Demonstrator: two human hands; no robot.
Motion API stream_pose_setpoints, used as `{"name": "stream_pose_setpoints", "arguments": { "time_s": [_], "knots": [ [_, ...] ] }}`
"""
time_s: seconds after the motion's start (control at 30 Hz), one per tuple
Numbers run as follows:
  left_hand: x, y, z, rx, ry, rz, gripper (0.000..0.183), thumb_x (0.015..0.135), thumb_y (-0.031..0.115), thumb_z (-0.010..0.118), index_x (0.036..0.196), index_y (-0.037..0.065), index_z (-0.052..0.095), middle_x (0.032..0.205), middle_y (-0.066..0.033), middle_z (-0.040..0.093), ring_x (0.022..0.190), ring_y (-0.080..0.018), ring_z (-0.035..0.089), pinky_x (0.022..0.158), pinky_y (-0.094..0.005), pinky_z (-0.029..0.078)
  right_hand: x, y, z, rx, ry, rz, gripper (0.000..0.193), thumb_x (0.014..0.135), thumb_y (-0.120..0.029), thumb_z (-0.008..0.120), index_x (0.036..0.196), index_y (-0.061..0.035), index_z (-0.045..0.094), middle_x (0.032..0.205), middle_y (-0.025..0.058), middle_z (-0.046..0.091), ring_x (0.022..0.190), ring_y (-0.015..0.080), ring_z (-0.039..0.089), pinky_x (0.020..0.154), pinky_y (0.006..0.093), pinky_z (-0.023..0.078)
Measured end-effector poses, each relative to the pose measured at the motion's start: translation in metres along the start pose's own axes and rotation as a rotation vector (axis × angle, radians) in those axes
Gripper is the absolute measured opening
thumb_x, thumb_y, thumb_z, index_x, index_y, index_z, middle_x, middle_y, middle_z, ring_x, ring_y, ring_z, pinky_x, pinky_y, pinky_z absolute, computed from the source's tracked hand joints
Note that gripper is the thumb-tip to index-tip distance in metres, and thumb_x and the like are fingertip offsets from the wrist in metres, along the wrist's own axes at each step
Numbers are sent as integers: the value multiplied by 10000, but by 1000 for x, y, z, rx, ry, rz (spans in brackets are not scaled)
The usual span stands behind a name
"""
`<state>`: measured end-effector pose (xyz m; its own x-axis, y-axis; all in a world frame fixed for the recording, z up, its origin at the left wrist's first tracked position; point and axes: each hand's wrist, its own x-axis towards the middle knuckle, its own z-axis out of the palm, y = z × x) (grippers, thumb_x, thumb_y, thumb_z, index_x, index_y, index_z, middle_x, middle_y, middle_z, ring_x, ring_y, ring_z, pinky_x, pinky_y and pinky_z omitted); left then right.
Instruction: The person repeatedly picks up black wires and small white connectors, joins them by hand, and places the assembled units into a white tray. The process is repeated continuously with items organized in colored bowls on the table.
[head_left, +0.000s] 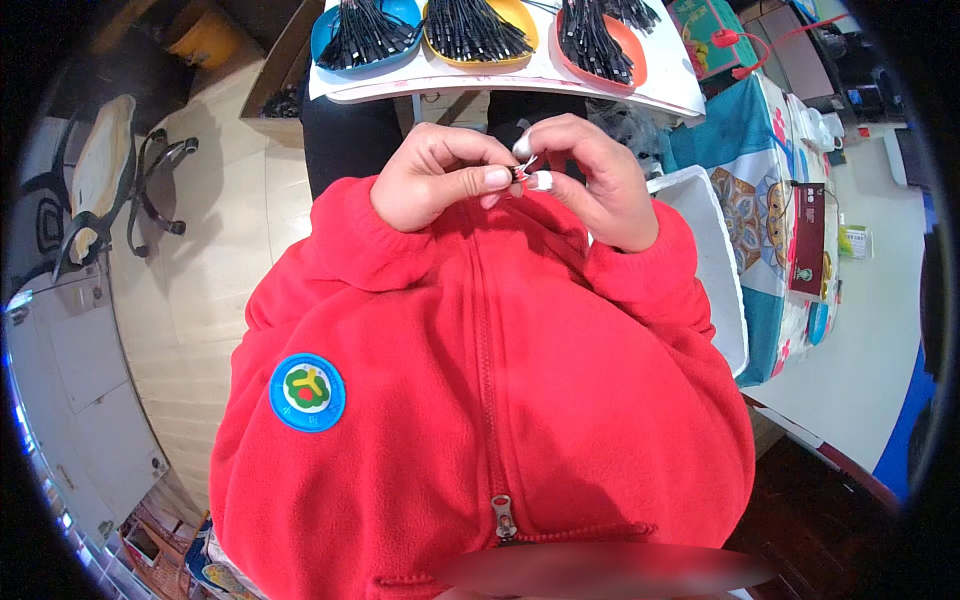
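Observation:
Just above my lap, in front of the red fleece jacket (400, 340), my two hands meet fingertip to fingertip. My left hand (440, 175) is closed, pinching a small dark piece between thumb and fingers. Thin pale wire ends (527, 164) stick out of that piece, and my right hand (595, 180) is closed on them with thumb and index finger. White wrapping covers the right thumb tip and a silvery-white cover sits on the index fingertip. Most of the dark piece is hidden by my fingers.
Ahead, a white table (660, 85) bears a blue tray (345, 67), a yellow tray (524, 18) and an orange-red tray (636, 62), each with short black cables. A white foam box (722, 260) stands at my right beside a cloth-covered table (715, 130). A chair (105, 160) is left.

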<state>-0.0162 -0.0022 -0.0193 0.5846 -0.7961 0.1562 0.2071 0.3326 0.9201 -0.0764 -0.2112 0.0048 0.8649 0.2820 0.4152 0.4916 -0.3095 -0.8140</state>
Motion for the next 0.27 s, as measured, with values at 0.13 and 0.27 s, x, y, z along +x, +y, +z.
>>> {"name": "stream_pose_setpoints", "arguments": {
  "time_s": [0.13,0.27],
  "knots": [
    [0,0,1,-87,38,-52,156,878,92,624,927,-55,637,746,-48,609,644,-88,528,571,-213,410,3,-10,0,-200,-15,-114,152,802,3,621,945,-23,580,870,111,597,788,241,603,677,316,477],
    [-2,-1,3,-145,71,-49,182,872,108,636,971,-45,632,746,-48,610,631,-93,532,571,-214,406,2,-10,-3,-341,17,-226,163,796,-20,648,946,-41,587,871,111,601,806,270,609,706,346,491]
  ]
}}
